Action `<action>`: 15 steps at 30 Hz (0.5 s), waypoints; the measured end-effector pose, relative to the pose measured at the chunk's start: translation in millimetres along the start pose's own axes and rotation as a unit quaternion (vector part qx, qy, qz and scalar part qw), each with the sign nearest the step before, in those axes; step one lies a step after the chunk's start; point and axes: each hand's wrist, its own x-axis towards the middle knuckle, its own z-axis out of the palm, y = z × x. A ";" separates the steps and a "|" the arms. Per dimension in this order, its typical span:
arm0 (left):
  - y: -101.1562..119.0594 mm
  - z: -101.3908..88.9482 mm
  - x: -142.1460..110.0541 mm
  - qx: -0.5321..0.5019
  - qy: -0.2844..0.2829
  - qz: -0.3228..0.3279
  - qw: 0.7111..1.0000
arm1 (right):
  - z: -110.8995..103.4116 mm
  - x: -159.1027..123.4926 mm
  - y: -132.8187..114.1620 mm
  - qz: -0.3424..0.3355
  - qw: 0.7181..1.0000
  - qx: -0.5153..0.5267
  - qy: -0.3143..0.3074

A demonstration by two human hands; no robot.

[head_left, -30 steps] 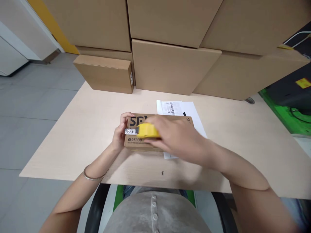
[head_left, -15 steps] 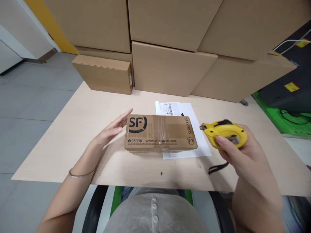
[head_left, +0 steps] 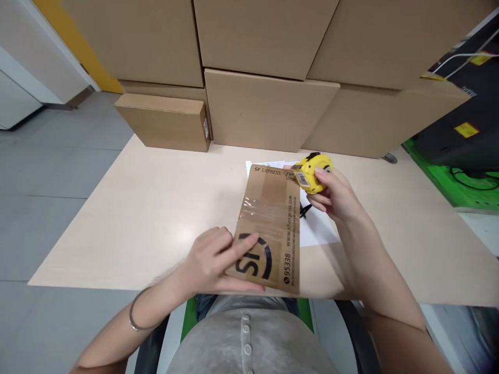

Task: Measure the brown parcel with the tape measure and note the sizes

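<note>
Parcel box: A brown SF Express parcel box (head_left: 268,195) lies lengthwise before me at the middle of the pale table (head_left: 167,202), its near end by the near edge and a strip of clear tape (head_left: 255,210) across its top.
Left hand: My left hand (head_left: 208,259) covers the box's near left corner, index finger stretched over the printed logo, thumb at the near end, other fingers bent along the left side; whether they clamp the cardboard, I cannot tell.
Right hand: My right hand (head_left: 331,192) has its fingers wrapped around a yellow tape measure (head_left: 313,174), thumb pressed on the case, at the box's far right corner.
Paper: White sheets (head_left: 322,228) lie partly hidden by the box, showing at its far end and right side, with a black strap (head_left: 306,210) against them.
Bracelet: A thin metal bracelet (head_left: 133,314) circles my left wrist.
Far side: Large cartons (head_left: 268,109) stand stacked, a smaller carton (head_left: 171,124) in front of them at left.
Far right: A dark case (head_left: 440,137) bears a yellow label (head_left: 467,130).
</note>
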 end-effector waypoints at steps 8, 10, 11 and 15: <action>-8.4 0.1 -10.3 -0.055 0.056 -0.050 0.996 | 1.6 3.0 -5.2 -0.038 0.992 -0.115 -0.029; -29.6 3.3 0.6 -0.140 0.129 -0.126 0.974 | 8.2 2.2 -17.0 -0.111 0.975 -0.192 -0.021; -41.4 8.0 9.0 -0.183 0.148 -0.166 0.958 | 13.6 3.1 -22.0 -0.146 0.962 -0.229 -0.027; -80.4 40.5 44.9 -0.367 0.162 -0.301 0.865 | 43.0 13.9 -28.1 -0.256 0.894 -0.353 -0.103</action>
